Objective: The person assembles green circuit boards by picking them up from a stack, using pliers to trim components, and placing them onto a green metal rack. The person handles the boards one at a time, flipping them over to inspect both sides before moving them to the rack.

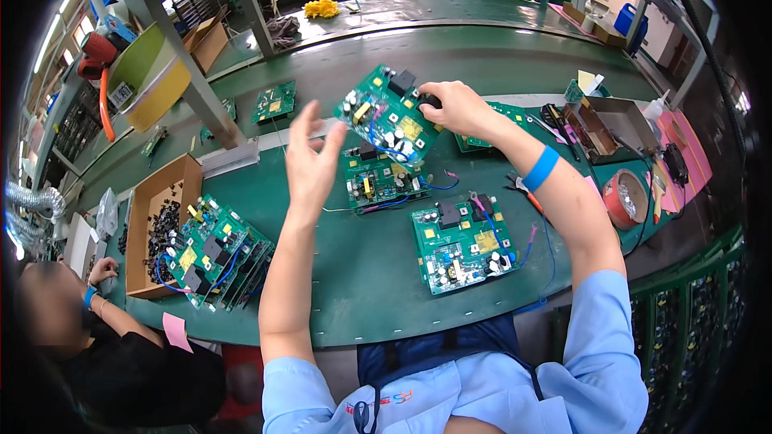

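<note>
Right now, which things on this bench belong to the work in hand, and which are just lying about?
In hand:
- raised circuit board, gripped by the right hand
- left hand, open beside it, holding nothing
- two circuit boards flat on the bench
- stack of boards

Lying about:
- red tape roll
- cardboard box of black parts
- metal tray
- yellow cloth

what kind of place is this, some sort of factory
Most likely an electronics assembly line. The right hand holds up a green circuit board, a stack of boards lies on the green workbench, and a cardboard box of small black parts sits beside it.
</note>
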The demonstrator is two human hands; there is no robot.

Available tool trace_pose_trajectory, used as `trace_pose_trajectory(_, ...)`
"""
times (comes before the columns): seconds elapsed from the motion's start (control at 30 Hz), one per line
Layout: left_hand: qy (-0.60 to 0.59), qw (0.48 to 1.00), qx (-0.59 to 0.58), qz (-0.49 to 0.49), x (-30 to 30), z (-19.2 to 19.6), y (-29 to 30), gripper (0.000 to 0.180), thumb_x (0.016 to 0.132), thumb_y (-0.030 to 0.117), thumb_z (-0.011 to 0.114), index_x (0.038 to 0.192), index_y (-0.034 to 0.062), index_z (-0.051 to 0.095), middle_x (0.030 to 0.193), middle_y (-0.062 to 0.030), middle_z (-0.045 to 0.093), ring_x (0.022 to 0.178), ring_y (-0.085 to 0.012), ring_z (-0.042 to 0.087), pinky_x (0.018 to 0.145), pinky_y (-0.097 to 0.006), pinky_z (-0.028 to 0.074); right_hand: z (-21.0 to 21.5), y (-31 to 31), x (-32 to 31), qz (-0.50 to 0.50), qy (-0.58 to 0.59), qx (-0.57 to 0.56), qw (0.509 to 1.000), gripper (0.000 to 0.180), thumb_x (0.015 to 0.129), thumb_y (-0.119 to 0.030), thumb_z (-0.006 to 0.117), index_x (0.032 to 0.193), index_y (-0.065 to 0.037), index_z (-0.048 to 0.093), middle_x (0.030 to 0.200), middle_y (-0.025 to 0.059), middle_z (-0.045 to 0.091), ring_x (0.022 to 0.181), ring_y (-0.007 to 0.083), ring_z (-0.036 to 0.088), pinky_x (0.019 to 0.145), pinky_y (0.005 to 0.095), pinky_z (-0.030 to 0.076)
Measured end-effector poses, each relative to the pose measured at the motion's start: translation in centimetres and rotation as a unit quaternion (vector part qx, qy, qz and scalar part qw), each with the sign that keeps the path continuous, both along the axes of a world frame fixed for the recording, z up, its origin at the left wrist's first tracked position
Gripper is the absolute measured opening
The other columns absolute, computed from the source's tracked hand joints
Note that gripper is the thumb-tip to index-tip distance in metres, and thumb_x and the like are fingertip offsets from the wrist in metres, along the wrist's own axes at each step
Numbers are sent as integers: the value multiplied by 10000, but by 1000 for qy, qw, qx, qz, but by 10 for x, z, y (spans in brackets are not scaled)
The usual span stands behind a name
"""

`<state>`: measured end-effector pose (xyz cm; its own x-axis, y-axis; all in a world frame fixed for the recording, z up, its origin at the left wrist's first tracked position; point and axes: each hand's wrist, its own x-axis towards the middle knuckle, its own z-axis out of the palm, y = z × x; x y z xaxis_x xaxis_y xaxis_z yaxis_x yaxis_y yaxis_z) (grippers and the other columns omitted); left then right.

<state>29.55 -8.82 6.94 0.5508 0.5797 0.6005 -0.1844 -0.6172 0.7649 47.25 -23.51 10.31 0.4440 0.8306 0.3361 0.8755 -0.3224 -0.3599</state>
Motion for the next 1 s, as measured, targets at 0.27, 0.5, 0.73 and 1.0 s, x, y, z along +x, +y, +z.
trace_pose_trajectory(0.27,21,998,37,46,-5,2,14,311,751,137,527,1044,37,493,1042,-108,496,969,-217,470,835,-301,353,-36,55,3,204,-8,-186,961,314,744,-157,464,1038,-60,515,908,187,559,851,323,530,770,367,414)
trace_pose_trajectory(0.5,188,982,8,-7,17,-52,35,414,729,231,554,1081,26,473,1107,-141,475,1061,-254,426,886,-323,328,-39,38,11,171,-17,-29,985,389,733,-123,528,1114,-85,457,1119,157,457,1050,302,417,888,358,338)
trace_pose_trajectory(0.73,185,982,21,-27,28,-71,22,409,694,238,586,1058,67,510,1180,-180,405,1110,-271,381,903,-333,311,-35,-84,77,18,3,-116,993,530,676,-286,605,1113,-32,445,1081,192,471,1019,303,444,863,354,356)
trace_pose_trajectory(1.0,152,986,67,33,26,-58,14,376,706,174,572,1048,33,508,1124,-122,464,1092,-230,395,915,-313,285,-91,-146,118,-303,439,76,842,341,748,-274,547,998,-44,515,866,103,574,790,197,555,701,340,428)
